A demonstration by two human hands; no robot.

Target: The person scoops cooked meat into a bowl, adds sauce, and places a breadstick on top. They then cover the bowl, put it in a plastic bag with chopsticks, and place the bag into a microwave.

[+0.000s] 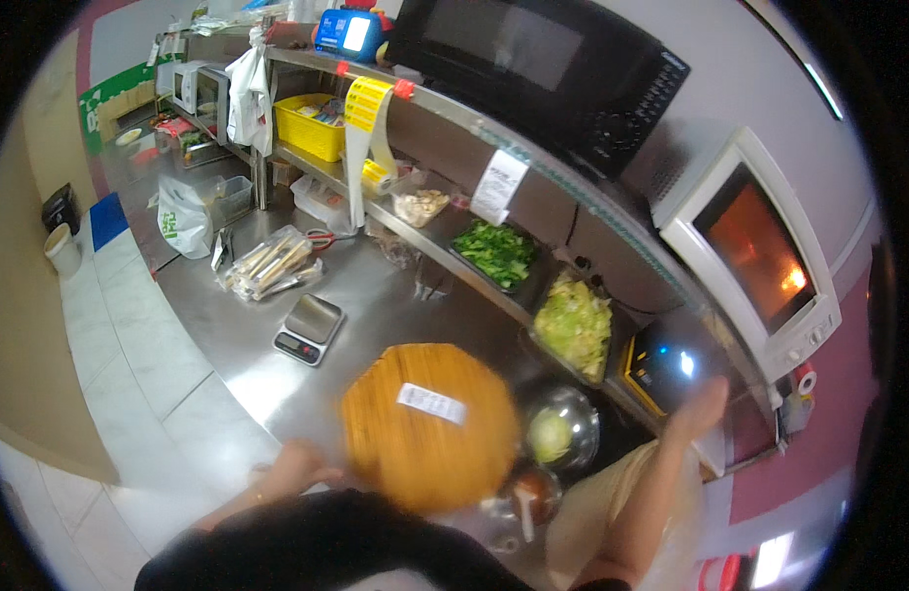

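My right hand (698, 410), blurred, is raised in front of a black device with yellow trim and a lit light (657, 369) on the lower shelf; whether it touches the device is unclear. Low at the counter's front edge, my left hand (299, 465) hovers beside an octagonal wooden board (440, 462); its fingers are too blurred to read. On the board lies a printed paper slip (431, 404). To the board's right are a clear bowl (584, 414) with a pale green vegetable (550, 436) and a bowl of reddish-brown sauce (549, 499) with a white-handled utensil.
Trays of chopped greens (495, 251) and chopped cabbage (573, 321) line the shelf. A digital kitchen scale (309, 330) and bagged wooden chopsticks (270, 266) lie on the steel counter. Above stand a black microwave (536, 74) and a lit white oven (750, 244). Paper slips (500, 185) hang from the upper shelf.
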